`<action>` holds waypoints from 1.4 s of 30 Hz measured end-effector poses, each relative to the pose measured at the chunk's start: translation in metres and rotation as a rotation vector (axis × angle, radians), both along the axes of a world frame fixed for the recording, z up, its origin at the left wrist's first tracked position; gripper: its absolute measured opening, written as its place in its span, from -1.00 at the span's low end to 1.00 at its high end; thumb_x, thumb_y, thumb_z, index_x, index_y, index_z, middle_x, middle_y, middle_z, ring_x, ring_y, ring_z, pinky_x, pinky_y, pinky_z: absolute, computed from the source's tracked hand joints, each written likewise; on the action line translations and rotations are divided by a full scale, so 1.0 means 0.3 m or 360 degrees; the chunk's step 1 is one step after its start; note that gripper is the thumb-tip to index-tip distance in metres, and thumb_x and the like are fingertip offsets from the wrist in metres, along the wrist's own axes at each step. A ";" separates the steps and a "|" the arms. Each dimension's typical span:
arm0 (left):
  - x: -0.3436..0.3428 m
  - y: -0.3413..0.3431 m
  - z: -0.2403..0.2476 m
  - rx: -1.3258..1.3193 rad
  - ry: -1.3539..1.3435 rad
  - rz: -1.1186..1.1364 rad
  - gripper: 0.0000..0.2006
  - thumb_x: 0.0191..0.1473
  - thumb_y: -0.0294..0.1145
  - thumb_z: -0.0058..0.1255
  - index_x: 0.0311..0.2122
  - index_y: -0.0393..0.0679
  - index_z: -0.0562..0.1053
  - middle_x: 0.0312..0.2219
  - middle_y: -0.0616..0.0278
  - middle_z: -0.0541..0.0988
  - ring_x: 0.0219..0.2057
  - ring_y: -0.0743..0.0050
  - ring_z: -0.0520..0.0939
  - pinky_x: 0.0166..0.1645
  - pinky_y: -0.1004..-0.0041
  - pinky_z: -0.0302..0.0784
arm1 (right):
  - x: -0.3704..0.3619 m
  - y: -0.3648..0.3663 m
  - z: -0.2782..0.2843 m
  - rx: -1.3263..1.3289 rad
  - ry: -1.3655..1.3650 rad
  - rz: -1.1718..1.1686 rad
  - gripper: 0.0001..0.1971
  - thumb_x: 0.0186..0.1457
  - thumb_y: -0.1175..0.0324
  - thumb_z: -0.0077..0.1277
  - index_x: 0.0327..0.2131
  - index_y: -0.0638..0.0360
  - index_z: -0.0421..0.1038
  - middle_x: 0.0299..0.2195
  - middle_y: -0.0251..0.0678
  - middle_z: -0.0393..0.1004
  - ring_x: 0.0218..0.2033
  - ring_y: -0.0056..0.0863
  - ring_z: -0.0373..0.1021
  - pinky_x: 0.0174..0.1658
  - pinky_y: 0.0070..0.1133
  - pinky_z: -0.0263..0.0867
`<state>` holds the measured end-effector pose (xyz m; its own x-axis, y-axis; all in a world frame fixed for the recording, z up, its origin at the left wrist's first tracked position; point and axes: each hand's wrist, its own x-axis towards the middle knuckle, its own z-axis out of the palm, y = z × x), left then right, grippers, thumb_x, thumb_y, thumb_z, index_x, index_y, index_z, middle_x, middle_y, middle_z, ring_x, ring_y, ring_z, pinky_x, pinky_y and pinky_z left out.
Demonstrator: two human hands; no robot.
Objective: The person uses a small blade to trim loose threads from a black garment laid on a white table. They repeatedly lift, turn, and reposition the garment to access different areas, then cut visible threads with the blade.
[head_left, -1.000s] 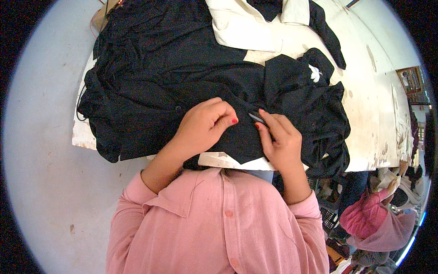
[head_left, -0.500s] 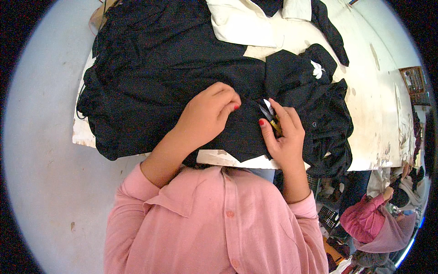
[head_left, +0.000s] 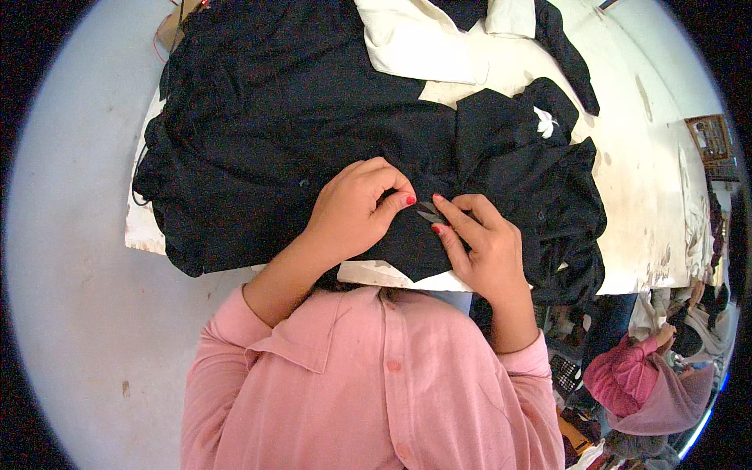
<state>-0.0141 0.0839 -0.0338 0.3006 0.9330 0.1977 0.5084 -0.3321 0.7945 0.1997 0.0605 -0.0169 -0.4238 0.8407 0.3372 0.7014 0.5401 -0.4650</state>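
A black garment (head_left: 251,141) with small buttons is spread over the table in front of me. Over its lower middle, my left hand (head_left: 356,205) is closed, thumb and forefinger pinched together; what lies between the tips, thread or cloth, is too small to tell. My right hand (head_left: 486,243) holds small thread snips (head_left: 428,213) between thumb and fingers. Their two pointed blades are a little apart and point left, just short of the left fingertips. Most of the snips' body is hidden by the right hand.
White cloth pieces (head_left: 423,43) lie at the far side of the pale table (head_left: 619,204). A small white scrap (head_left: 546,122) rests on the black cloth at the right. Another person in a pink top (head_left: 627,376) is at the lower right, beyond the table.
The snips have swung leftward and come close to the left fingertips; their yellow part is now hidden by my right hand. My left hand has moved slightly nearer to me, still pinched.
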 end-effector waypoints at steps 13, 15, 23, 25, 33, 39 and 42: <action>-0.007 0.020 -0.023 0.0085 -0.0174 0.0027 -0.95 0.07 -0.44 0.06 -0.38 -0.15 0.49 -0.42 0.21 0.52 -0.33 0.20 0.57 -0.23 0.33 0.48 | -0.026 0.035 0.006 -0.0153 0.0002 0.0047 -0.79 0.06 0.35 0.11 -0.20 0.07 0.57 -0.32 -0.34 0.51 -0.47 -0.36 0.49 -0.44 -0.49 0.41; -0.018 0.022 -0.012 -0.0302 -0.0737 0.0218 -0.93 0.16 -0.39 0.01 -0.31 -0.12 0.46 -0.41 0.29 0.51 -0.35 0.36 0.57 -0.26 0.42 0.51 | -0.016 0.041 -0.019 -0.0220 0.0156 0.0033 -0.79 0.05 0.35 0.11 -0.20 0.07 0.56 -0.31 -0.33 0.51 -0.45 -0.34 0.50 -0.42 -0.50 0.42; -0.184 -0.038 -0.030 -0.0499 -0.1371 0.0421 -0.81 0.29 -0.26 -0.10 -0.25 -0.15 0.42 -0.43 0.37 0.44 -0.41 0.72 0.46 -0.28 0.54 0.55 | -0.016 0.038 -0.026 -0.0224 0.0241 -0.0023 -0.74 0.04 0.32 0.15 -0.16 0.08 0.54 -0.29 -0.31 0.50 -0.42 -0.31 0.50 -0.37 -0.50 0.43; -0.189 -0.032 -0.033 -0.0587 -0.1550 0.0391 -0.82 0.29 -0.26 -0.10 -0.25 -0.14 0.42 -0.43 0.37 0.44 -0.42 0.71 0.46 -0.25 0.51 0.56 | -0.018 0.039 -0.023 -0.0249 0.0203 -0.0016 -0.73 0.04 0.32 0.15 -0.15 0.08 0.54 -0.29 -0.31 0.50 -0.43 -0.31 0.50 -0.38 -0.50 0.43; -0.171 -0.013 0.002 -0.0721 -0.1863 0.0440 -0.80 0.29 -0.22 -0.11 -0.25 -0.12 0.41 -0.43 0.39 0.43 -0.42 0.69 0.46 -0.13 0.41 0.59 | -0.185 0.069 0.067 -0.0068 -0.0030 0.0238 -0.75 0.04 0.30 0.12 -0.18 0.08 0.54 -0.34 -0.35 0.47 -0.47 -0.34 0.49 -0.45 -0.48 0.42; -0.170 -0.011 -0.011 -0.0727 -0.1989 0.0423 -0.80 0.29 -0.21 -0.12 -0.26 -0.10 0.40 -0.44 0.40 0.41 -0.41 0.69 0.47 -0.11 0.40 0.59 | -0.227 0.087 0.042 -0.0041 -0.0118 0.0265 -0.78 0.04 0.30 0.11 -0.21 0.06 0.56 -0.36 -0.39 0.47 -0.49 -0.35 0.48 -0.48 -0.48 0.42; -0.182 -0.006 -0.015 -0.0775 -0.2049 0.0379 -0.82 0.29 -0.22 -0.12 -0.27 -0.09 0.40 -0.44 0.41 0.41 -0.41 0.68 0.46 -0.15 0.44 0.57 | -0.226 0.089 0.030 -0.0033 -0.0103 0.0294 -0.79 0.05 0.31 0.11 -0.21 0.04 0.56 -0.34 -0.39 0.49 -0.48 -0.35 0.48 -0.47 -0.47 0.42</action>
<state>-0.0687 0.0822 -0.0381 -0.0157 0.9894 -0.1442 -0.6534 0.0990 0.7505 0.1320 0.0871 -0.0080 -0.5917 0.7530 0.2879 0.6200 0.6533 -0.4345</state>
